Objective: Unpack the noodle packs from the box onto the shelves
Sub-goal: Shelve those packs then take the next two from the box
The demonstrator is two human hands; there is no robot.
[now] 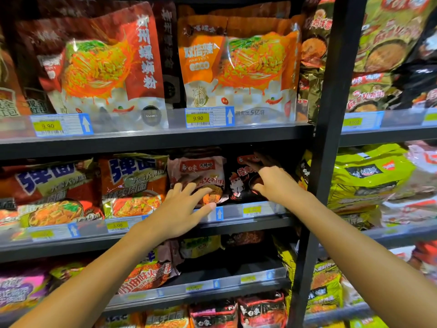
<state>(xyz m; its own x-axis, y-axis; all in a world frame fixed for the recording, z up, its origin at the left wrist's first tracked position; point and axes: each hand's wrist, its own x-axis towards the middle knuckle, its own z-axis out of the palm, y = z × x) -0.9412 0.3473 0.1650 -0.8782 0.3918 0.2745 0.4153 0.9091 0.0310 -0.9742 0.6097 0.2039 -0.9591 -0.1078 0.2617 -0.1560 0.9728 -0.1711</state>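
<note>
Both my hands reach to the middle shelf. My left hand has its fingers spread and straight, and their tips lie against a pink noodle pack standing at the shelf front. My right hand reaches further in, with its fingers against a black noodle pack beside the pink one; the fingertips are blurred in the shadow. No box is in view.
Large orange noodle bags fill the upper shelf above price tags. Orange packs stand left of the pink one. A black upright post divides this bay from a right bay with yellow-green packs. Lower shelves hold more packs.
</note>
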